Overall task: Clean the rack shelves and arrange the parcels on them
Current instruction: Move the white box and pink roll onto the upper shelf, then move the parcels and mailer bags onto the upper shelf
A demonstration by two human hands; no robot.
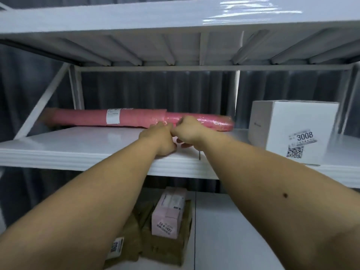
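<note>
**Both hands meet at the pink roll on the middle shelf**

Curled fingers on both hands: the left hand and right hand sit knuckle to knuckle on the middle shelf, just in front of the long pink roll parcel. Whether either hand actually pinches anything I cannot tell; the fingertips are tucked under and blurred.

The roll is a long cylinder lying along the back of the shelf, matte pink over most of its length with one white label, its right end wrapped in glossy, crinkled film. One white cardboard box, smooth and cube-shaped, stands at the right of the same shelf, marked 3008 above a QR code.

On the lower shelf one small pale pink carton rests on a crumpled brown parcel. Three smooth, white-painted metal shelves show, counting the ribbed upper shelf.
</note>
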